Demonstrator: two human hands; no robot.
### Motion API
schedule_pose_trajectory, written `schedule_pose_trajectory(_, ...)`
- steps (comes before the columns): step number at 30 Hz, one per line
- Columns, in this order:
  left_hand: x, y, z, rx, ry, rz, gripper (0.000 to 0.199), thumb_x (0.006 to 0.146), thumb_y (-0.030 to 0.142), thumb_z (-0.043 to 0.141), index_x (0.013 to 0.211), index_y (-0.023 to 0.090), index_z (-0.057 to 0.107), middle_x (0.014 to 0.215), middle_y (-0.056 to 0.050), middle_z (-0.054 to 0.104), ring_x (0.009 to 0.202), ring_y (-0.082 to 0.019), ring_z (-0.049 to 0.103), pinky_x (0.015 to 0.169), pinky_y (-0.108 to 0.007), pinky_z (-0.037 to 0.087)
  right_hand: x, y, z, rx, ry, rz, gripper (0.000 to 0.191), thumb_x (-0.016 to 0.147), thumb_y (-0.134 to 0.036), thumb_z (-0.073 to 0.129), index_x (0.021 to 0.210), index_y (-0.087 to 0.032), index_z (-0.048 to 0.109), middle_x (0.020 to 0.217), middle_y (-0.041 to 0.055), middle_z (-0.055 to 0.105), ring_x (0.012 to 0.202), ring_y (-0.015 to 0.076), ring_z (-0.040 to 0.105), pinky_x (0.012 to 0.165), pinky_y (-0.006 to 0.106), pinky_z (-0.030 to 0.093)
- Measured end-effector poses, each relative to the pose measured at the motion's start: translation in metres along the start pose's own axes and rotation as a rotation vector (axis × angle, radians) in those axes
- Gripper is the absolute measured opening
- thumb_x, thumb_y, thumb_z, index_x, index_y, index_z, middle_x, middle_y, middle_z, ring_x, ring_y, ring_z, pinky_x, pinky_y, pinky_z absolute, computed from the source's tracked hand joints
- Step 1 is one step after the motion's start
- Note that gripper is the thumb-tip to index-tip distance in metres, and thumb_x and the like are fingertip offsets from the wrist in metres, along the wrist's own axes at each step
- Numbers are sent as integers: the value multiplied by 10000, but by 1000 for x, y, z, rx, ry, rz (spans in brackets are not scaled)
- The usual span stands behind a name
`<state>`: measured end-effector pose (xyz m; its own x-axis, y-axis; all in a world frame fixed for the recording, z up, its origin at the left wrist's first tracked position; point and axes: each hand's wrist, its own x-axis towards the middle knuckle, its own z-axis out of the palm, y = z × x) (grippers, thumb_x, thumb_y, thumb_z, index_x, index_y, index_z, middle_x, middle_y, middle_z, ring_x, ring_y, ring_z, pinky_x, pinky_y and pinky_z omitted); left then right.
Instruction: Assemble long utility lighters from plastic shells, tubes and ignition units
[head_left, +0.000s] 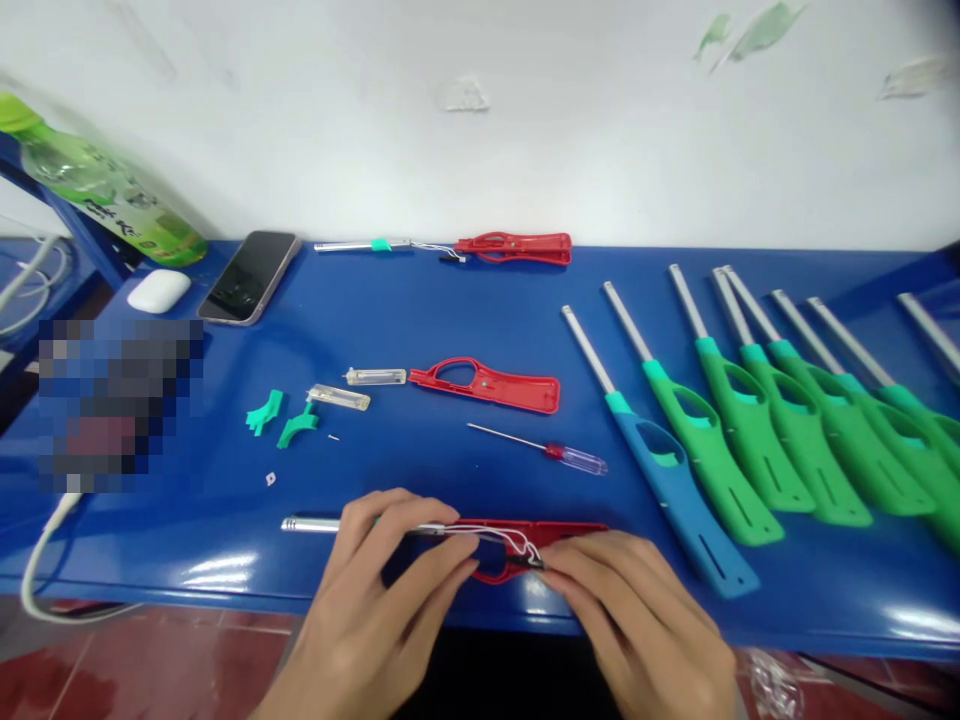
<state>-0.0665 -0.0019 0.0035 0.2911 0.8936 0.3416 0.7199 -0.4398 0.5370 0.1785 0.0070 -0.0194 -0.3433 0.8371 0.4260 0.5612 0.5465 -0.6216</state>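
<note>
At the front of the table lies an opened lighter, with a red half-shell (555, 527) and a silver tube (309, 525). White wires (491, 529) run from the tube to a small black part (523, 562) over the shell. My left hand (390, 580) is curled over the tube, its fingertips closed around the tube's end where the wires come out. With its fingertips pinched together, my right hand (637, 600) grips the black part and covers the shell's right end. Behind them lies a screwdriver (574, 459) with a clear and red handle.
Assembled lighters, one blue (679, 500) and several green (724, 460), lie at right. Another red half-shell (517, 390), clear fuel tanks (375, 377) and green triggers (300, 425) lie mid-table. An opened lighter (525, 248), phone (251, 278), earbud case (159, 290) and bottle (112, 190) are farther back.
</note>
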Motion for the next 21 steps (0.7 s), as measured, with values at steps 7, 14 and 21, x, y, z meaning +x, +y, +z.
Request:
schedule_pose_trajectory(7, 9, -2, 9, 52, -92, -33, 300, 1062, 98, 611, 1331, 226, 647, 1219, -46, 611, 1106, -212, 511, 951, -390, 453, -1, -3, 3, 26, 36, 9, 161, 1032, -62, 627, 1114, -168, 717, 1012, 26, 752, 962, 140, 663, 909, 298, 525)
schedule_pose_trajectory(14, 6, -7, 9, 19, -117, 4, 317, 1054, 6, 555, 1274, 204, 670, 1204, -47, 621, 1061, -192, 532, 910, -380, 455, 4, -8, 4, 49, 53, 49, 142, 1044, -88, 631, 1102, -179, 723, 985, 16, 740, 922, 136, 635, 882, 294, 501)
schedule_pose_trajectory(21, 2, -12, 13, 51, -90, 45, 320, 1030, -37, 561, 1241, 169, 685, 1182, -64, 650, 1055, -204, 551, 914, -395, 448, 4, -8, 6, 52, 64, 72, 121, 1050, -112, 633, 1082, -183, 726, 982, 9, 741, 926, 132, 634, 894, 295, 493)
